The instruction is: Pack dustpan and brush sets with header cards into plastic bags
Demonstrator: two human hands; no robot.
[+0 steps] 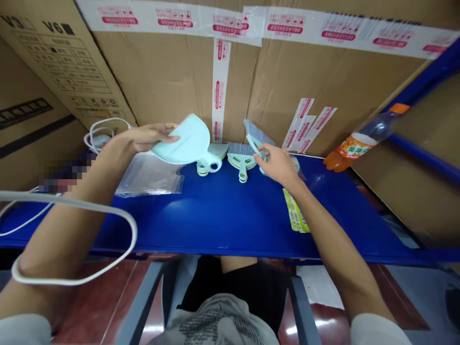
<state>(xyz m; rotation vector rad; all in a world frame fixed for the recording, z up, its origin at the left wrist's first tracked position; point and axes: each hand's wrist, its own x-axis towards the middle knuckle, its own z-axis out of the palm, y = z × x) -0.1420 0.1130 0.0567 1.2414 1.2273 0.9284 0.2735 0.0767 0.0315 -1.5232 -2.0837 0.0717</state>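
Observation:
My left hand [154, 136] grips the edge of a pale mint dustpan [189, 141], raised over the blue table with its ringed handle pointing right. My right hand [275, 160] is closed around a mint brush [256, 141] with grey bristles, its bristle end up and to the left. Between the hands, a stack of mint brushes [242, 160] lies on the table, handles toward me. Partly behind the raised dustpan lie more dustpans [218, 149]. Clear plastic bags [151, 177] lie below my left hand.
Cardboard boxes [172, 76] stand along the back of the blue table [215, 220]. An orange drink bottle [362, 139] leans at the right. Green-yellow packets [296, 213] lie by my right forearm. A white cable [132, 225] loops across my left arm.

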